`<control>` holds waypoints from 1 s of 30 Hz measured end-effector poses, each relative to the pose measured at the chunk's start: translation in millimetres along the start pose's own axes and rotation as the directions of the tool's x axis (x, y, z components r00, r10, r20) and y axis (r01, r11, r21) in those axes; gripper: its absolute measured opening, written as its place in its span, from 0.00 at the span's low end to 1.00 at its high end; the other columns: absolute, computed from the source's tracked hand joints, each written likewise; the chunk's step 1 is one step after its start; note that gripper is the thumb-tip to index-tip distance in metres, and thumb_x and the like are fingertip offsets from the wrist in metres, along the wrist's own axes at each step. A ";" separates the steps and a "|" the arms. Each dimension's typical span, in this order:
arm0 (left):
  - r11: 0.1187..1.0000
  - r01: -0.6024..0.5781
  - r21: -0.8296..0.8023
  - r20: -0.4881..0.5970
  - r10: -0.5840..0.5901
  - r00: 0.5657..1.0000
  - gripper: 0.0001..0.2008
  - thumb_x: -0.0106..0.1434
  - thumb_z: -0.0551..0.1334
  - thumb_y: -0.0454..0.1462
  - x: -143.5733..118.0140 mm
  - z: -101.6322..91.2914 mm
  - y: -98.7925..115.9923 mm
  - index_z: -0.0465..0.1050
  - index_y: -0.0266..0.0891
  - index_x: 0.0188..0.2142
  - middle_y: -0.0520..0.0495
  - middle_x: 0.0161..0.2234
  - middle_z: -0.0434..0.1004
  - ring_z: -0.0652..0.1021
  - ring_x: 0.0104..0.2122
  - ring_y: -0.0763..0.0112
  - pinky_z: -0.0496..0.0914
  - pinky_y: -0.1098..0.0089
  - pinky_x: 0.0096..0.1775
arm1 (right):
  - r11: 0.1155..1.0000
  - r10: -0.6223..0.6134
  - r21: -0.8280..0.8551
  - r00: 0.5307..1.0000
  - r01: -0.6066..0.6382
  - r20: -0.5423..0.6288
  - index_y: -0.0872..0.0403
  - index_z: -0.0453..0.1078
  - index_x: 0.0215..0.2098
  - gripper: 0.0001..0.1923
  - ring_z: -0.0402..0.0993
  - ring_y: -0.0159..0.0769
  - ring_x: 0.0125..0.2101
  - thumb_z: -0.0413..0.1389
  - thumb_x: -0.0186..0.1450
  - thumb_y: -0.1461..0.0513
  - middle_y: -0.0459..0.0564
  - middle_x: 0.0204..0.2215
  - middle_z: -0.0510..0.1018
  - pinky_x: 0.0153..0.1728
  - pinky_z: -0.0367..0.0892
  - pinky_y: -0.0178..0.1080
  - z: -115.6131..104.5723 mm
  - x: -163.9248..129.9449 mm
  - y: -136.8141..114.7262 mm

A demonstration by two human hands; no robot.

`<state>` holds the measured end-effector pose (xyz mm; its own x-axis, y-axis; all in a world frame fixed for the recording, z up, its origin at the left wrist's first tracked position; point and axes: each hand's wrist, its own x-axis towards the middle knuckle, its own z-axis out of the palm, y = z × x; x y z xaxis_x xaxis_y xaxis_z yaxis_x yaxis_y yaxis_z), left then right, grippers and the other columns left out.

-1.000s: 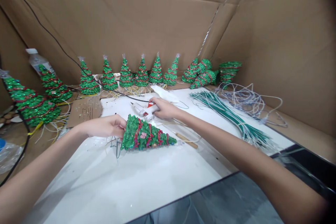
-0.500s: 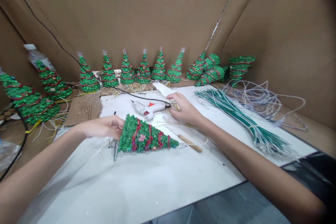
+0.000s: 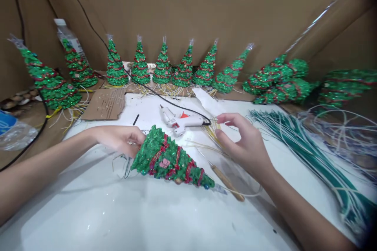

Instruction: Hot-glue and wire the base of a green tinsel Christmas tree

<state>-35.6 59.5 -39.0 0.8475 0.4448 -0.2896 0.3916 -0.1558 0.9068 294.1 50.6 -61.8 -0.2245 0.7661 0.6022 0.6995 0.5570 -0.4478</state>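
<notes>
My left hand [image 3: 125, 140] is closed on the base of a small green Christmas tree [image 3: 169, 160], which lies on its side with its tip to the right. Red garland, a pink gift shape and beads decorate it. Thin wires hang below the base, and a clear piece with a pale wire sticks out at the tip. My right hand [image 3: 246, 143] is open, thumb and fingers apart, beside a bundle of yellow wires [image 3: 212, 131]. Left of that hand lies a white glue gun [image 3: 182, 120]. A wooden-handled awl [image 3: 226, 182] rests behind the tree's tip.
Several finished trees [image 3: 164, 64] stand along the cardboard wall, with others lying at the right. Bundled green wires [image 3: 303, 157] and a tangle of clear wires [image 3: 344, 129] occupy the right side. A cardboard piece [image 3: 104, 104] and a plastic bottle [image 3: 72, 39] are at left; a black cord crosses the back.
My right hand has opened and drawn back from the yellow wires toward me. The tree in my left hand has tipped down at its point. The whole view has shifted.
</notes>
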 end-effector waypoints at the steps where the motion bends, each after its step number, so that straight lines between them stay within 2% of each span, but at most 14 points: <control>1: 1.000 0.005 0.007 -0.001 -0.005 1.000 0.04 0.55 0.63 0.32 0.0 0.7 0.7 0.78 0.35 0.31 0.51 0.29 0.80 0.76 0.32 0.67 0.69 0.73 0.36 | 1.000 -0.011 0.002 1.000 0.011 0.003 0.52 0.67 0.40 0.08 0.74 0.40 0.40 0.53 0.62 0.63 0.50 0.38 0.76 0.43 0.69 0.43 0.2 -1.2 -2.5; 5: 0.999 0.022 0.035 -0.002 -0.022 1.000 0.07 0.55 0.63 0.30 -0.1 2.2 2.2 0.79 0.36 0.34 0.50 0.32 0.82 0.78 0.35 0.65 0.70 0.72 0.39 | 0.999 -0.052 0.001 0.998 0.052 0.022 0.52 0.66 0.41 0.08 0.74 0.39 0.39 0.53 0.62 0.65 0.49 0.36 0.76 0.41 0.69 0.41 2.4 -5.3 -9.6; 13: 0.999 0.015 -0.032 0.018 -0.014 1.000 0.08 0.53 0.65 0.29 0.0 3.1 5.6 0.81 0.38 0.33 0.53 0.31 0.83 0.79 0.35 0.66 0.70 0.73 0.40 | 0.994 -0.113 -0.005 0.991 0.114 0.071 0.53 0.66 0.41 0.07 0.74 0.38 0.38 0.52 0.63 0.65 0.50 0.36 0.76 0.40 0.70 0.40 5.3 -7.7 -14.7; 21: 0.999 -0.024 -0.041 0.027 0.025 0.999 0.13 0.50 0.61 0.25 -0.1 4.6 7.2 0.80 0.39 0.31 0.56 0.30 0.82 0.78 0.33 0.69 0.70 0.75 0.38 | 0.997 -0.080 -0.016 0.994 0.082 0.070 0.53 0.66 0.40 0.07 0.74 0.39 0.38 0.52 0.63 0.65 0.50 0.36 0.77 0.40 0.70 0.41 6.9 -7.8 -11.7; 30: 1.000 -0.002 0.008 0.030 0.001 1.000 0.10 0.53 0.62 0.28 -0.6 4.4 8.3 0.81 0.39 0.32 0.52 0.32 0.82 0.78 0.35 0.65 0.70 0.71 0.41 | 1.000 -0.005 0.012 0.996 0.004 0.090 0.51 0.66 0.39 0.07 0.74 0.41 0.38 0.52 0.62 0.63 0.50 0.37 0.77 0.40 0.69 0.43 7.7 -6.0 -10.9</control>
<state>-31.3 54.1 -32.7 0.8586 0.4175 -0.2975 0.3932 -0.1640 0.9047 282.6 42.4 -65.6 -0.2882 0.7890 0.5426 0.6906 0.5638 -0.4530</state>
